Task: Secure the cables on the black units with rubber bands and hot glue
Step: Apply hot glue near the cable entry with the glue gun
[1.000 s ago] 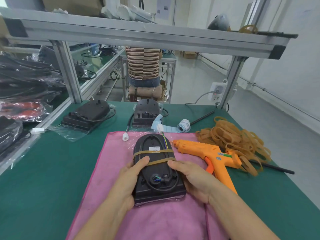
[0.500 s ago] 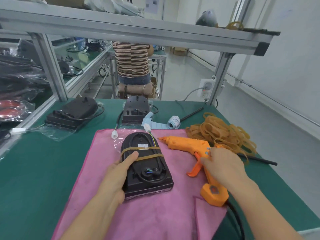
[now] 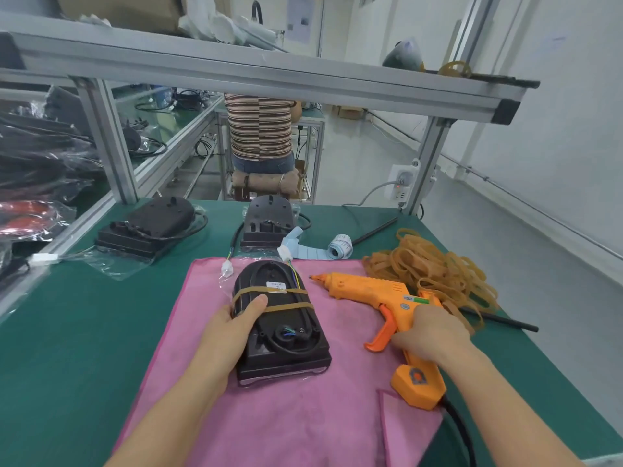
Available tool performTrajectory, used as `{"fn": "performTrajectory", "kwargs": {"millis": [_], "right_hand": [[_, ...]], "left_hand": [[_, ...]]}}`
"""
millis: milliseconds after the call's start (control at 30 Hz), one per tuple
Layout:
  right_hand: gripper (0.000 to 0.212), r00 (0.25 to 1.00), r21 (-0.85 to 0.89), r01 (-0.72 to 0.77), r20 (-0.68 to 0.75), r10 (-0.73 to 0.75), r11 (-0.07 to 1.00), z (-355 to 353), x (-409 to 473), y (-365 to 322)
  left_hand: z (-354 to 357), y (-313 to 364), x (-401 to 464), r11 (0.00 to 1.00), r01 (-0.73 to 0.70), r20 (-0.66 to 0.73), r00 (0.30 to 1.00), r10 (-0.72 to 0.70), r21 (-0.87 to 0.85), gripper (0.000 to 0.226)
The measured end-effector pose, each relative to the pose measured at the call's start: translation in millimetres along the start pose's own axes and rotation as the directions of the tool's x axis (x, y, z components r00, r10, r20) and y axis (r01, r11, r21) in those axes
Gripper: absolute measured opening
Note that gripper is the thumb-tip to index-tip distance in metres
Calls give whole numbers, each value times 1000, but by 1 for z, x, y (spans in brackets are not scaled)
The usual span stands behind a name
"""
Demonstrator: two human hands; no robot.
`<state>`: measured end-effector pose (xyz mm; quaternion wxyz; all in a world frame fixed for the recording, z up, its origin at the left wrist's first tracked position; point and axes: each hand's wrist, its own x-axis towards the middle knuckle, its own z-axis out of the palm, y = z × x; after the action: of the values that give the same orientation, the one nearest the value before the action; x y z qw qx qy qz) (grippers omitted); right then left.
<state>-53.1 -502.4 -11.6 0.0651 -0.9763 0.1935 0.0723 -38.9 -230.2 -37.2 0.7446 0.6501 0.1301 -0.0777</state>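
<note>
We stand at a green workbench [image 3: 67,348] under an aluminium shelf frame [image 3: 269,74]. A pink cloth [image 3: 296,416] is spread on the bench in front of us. On the cloth, left of its middle, lies the black unit [image 3: 286,345] we are working on, long axis running near to far, its black cable [image 3: 308,328] looped on top and two rubber bands [image 3: 290,299] stretched across its far half. Our left hand [image 3: 232,328] holds the unit's left edge, thumb laid over the top at the nearer band. To the right, the orange hot glue gun [image 3: 374,291] lies on its side on the cloth, nozzle pointing left toward the unit; our right hand [image 3: 435,335] is wrapped around its handle, fingers curled under it.

Farther off, two more black units rest on the green surface: one at far left [image 3: 148,227] on clear plastic, one at far centre [image 3: 268,220]. A heap of tan rubber bands [image 3: 435,267] sits far right, just beyond the gun. A small roll of labels [image 3: 340,246] lies between that heap and the centre unit.
</note>
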Motion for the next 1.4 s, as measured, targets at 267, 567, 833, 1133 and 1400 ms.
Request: {"fn": "performTrajectory", "kwargs": {"millis": [267, 567, 833, 1133, 1400], "right_hand": [[38, 990, 370, -106, 127, 63, 923, -14, 8, -1], [26, 858, 883, -431, 464, -220, 183, -19, 7, -12], [53, 839, 893, -432, 345, -422, -128, -17, 3, -21], [44, 773, 964, -262, 233, -590, 36, -57, 25, -12], [28, 707, 903, -123, 371, -602, 412, -94, 33, -49]], "left_hand": [[0, -6, 4, 999, -41, -15, 999, 42, 17, 24], [-7, -6, 7, 1000, -12, 40, 999, 11, 18, 29], [-10, 9, 12, 979, 151, 100, 985, -138, -137, 25], [-9, 12, 20, 979, 177, 127, 978, -164, -100, 23], [-10, 11, 28, 984, 160, 142, 979, -148, -79, 27]]}}
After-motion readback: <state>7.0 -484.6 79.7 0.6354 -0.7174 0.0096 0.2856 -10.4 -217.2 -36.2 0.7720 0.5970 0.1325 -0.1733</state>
